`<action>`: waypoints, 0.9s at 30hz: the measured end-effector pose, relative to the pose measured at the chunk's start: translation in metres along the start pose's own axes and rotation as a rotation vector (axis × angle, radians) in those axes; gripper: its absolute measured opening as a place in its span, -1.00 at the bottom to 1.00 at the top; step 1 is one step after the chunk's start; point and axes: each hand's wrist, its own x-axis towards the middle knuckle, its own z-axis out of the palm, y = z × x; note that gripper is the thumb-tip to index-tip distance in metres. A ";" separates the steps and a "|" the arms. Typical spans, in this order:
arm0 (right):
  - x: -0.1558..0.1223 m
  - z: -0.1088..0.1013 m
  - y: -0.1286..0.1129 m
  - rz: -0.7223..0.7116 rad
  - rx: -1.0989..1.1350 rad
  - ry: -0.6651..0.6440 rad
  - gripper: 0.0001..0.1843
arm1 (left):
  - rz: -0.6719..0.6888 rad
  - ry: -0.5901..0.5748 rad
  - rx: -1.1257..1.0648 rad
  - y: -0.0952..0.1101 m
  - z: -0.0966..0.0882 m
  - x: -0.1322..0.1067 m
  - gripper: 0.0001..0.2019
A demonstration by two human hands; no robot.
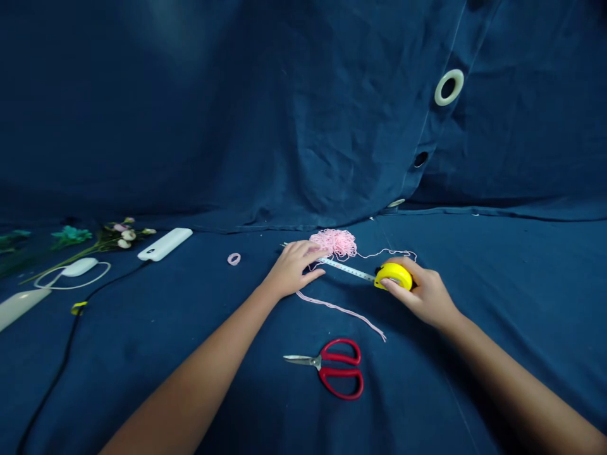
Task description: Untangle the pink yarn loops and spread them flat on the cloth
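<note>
A yellow tape measure is gripped in my right hand, thumb in front and fingers behind its case. Its white blade runs out leftward to my left hand. That hand lies over the blade and holds it down, fingers stretched right and thumb apart; the blade under it is hidden. A heap of pink yarn sits just behind the blade. Several cut pink strands trail from under my left hand toward the front right. Red-handled scissors lie in front, their blades pointing left.
A small pink yarn ring lies left of my left hand. Further left are a white power strip with a black cord, a white cable and artificial flowers. Behind hangs a dark blue curtain with ring eyelets.
</note>
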 end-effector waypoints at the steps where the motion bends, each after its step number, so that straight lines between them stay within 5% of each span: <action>1: 0.000 0.000 -0.002 -0.010 0.015 -0.003 -0.59 | 0.017 -0.014 0.002 -0.001 0.002 0.001 -0.66; 10: 0.002 -0.019 0.034 0.062 0.084 0.066 -0.62 | -0.088 0.144 0.113 -0.041 0.005 -0.006 -0.73; 17: 0.000 -0.042 0.069 0.060 0.003 0.123 -0.61 | -0.228 0.186 0.118 -0.049 0.011 -0.008 -0.87; 27: -0.001 -0.034 0.086 0.243 0.102 0.160 -0.67 | -0.319 0.335 -0.070 -0.061 0.010 -0.009 -0.83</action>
